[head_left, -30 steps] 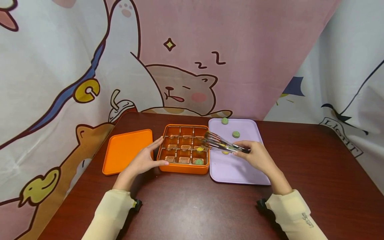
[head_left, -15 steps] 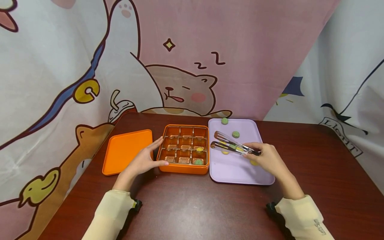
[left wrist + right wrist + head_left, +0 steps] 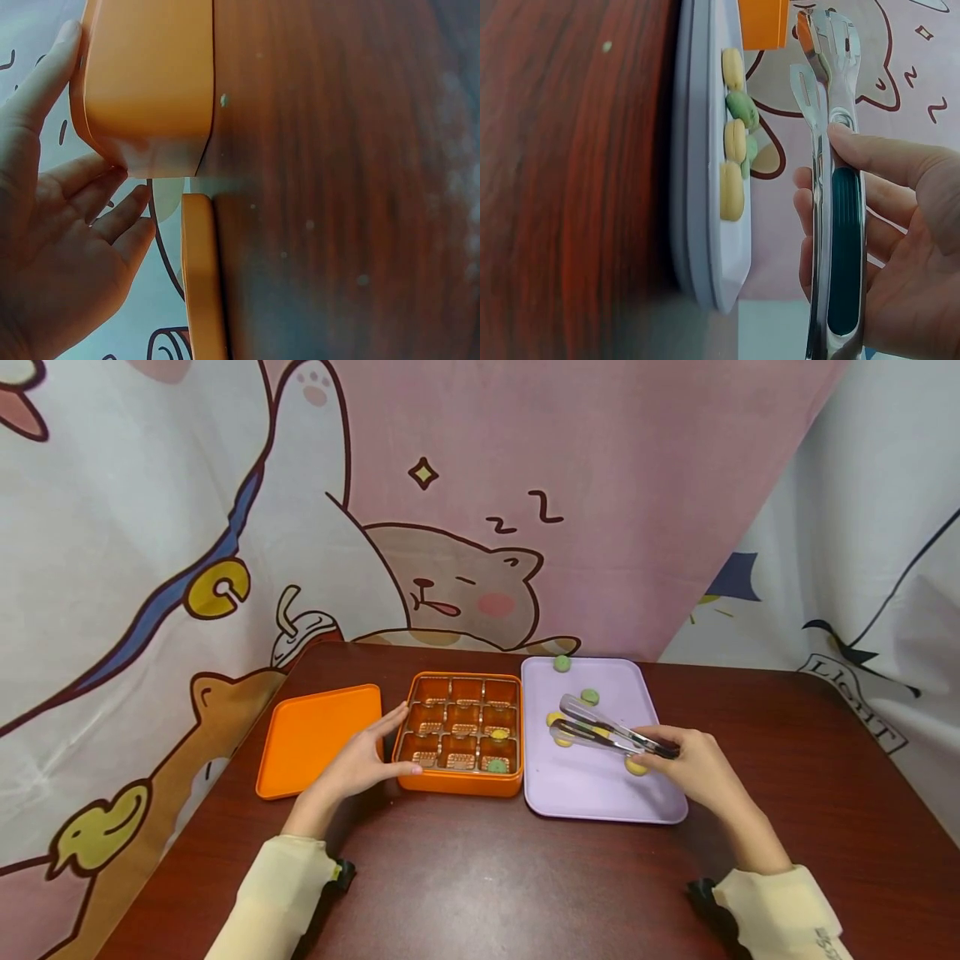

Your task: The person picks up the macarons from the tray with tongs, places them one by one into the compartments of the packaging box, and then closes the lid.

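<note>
My left hand (image 3: 356, 767) rests at the near left corner of an orange box (image 3: 457, 782), thumb at the front and fingers along the left side, nearly straight. The box has a clear divided insert. A yellow macaron (image 3: 499, 735) lies in its middle right compartment, a green macaron (image 3: 497, 765) in the near right one. My right hand (image 3: 696, 767) holds metal tongs (image 3: 846, 255) with dark green grips. The tongs' ends are spread above the lilac tray (image 3: 592, 795), apparently with nothing between them. On the tray are several macarons, including a yellow one (image 3: 636, 766) beneath the right hand.
An orange lid (image 3: 322, 739) lies left of the box, behind my left hand. Two green macarons sit farther back on the tray, one (image 3: 562, 664) by its far edge. The dark wooden table (image 3: 480, 877) meets a cartoon-printed curtain (image 3: 637, 510) at the back.
My right hand and the tongs have moved right, away from the box, and now stand over the tray. The left hand has stayed at the box corner.
</note>
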Tool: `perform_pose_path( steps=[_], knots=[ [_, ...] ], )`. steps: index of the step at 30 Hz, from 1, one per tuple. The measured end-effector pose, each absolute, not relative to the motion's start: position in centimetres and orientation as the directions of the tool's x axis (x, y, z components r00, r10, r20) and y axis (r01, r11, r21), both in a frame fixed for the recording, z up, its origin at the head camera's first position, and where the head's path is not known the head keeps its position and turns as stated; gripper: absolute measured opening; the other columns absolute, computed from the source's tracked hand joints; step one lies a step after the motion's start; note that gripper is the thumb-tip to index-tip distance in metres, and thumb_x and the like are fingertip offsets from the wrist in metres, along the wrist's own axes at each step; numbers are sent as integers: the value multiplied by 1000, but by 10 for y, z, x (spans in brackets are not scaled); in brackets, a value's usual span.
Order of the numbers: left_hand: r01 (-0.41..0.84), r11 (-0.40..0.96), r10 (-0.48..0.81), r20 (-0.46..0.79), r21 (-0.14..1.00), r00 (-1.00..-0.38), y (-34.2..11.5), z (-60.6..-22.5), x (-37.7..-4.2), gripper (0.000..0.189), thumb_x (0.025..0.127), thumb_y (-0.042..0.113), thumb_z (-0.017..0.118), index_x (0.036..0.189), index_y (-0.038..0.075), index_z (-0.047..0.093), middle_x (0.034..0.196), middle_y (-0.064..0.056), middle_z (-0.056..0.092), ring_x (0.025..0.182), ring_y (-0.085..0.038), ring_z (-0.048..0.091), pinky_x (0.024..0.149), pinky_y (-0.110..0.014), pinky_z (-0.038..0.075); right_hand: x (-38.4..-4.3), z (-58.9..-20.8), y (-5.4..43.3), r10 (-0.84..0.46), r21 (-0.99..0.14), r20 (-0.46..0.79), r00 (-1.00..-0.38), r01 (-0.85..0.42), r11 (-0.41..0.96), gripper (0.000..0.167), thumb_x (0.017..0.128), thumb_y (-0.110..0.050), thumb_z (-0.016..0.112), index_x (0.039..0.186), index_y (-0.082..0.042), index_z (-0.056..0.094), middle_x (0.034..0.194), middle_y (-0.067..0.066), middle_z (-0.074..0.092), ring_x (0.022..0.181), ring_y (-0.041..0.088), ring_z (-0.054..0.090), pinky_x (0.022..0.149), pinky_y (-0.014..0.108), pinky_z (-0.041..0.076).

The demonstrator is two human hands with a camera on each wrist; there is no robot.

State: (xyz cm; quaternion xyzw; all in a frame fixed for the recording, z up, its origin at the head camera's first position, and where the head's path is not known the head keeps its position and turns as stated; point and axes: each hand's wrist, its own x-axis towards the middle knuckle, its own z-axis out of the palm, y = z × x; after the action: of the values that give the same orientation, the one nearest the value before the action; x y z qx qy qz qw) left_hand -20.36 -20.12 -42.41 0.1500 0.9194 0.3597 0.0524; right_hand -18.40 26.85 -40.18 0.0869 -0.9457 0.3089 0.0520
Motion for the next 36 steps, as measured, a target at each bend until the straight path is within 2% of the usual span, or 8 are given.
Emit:
perform_pose_path(
  steps=[10,18,29,36],
  knots=[
    [242,693,314,18,679,-949,-201,-423,-203,98,80,43,82,158,15,30,167,-5,23,150,-39,27,115,-64,30,-176,-407,286,-129,-532,183,-975,-209,821,39,80,-18,83,115,-3,74,104,20,75,86,23,61,67,21,42],
    [246,694,315,22,677,-949,-201,-424,-204,98,80,42,82,158,15,30,167,-5,23,150,-39,27,116,-63,30,-168,-410,297,-97,-523,121,-988,-146,840,41,82,-21,82,118,-2,72,108,24,73,85,25,59,66,25,41],
    [249,688,321,21,682,-947,-201,-424,-205,98,81,43,82,159,16,29,167,-3,22,151,-38,26,116,-63,30,-161,-418,311,-84,-498,143,-986,-145,855,38,81,-18,82,115,-4,74,101,18,75,83,21,59,64,23,42],
    [235,685,317,7,690,-948,-202,-426,-205,99,80,43,82,159,17,28,168,-1,21,152,-38,24,117,-63,28,-157,-419,317,-77,-503,96,-992,-115,857,39,83,-25,81,116,-6,73,108,21,73,91,27,62,72,33,46]
  ],
)
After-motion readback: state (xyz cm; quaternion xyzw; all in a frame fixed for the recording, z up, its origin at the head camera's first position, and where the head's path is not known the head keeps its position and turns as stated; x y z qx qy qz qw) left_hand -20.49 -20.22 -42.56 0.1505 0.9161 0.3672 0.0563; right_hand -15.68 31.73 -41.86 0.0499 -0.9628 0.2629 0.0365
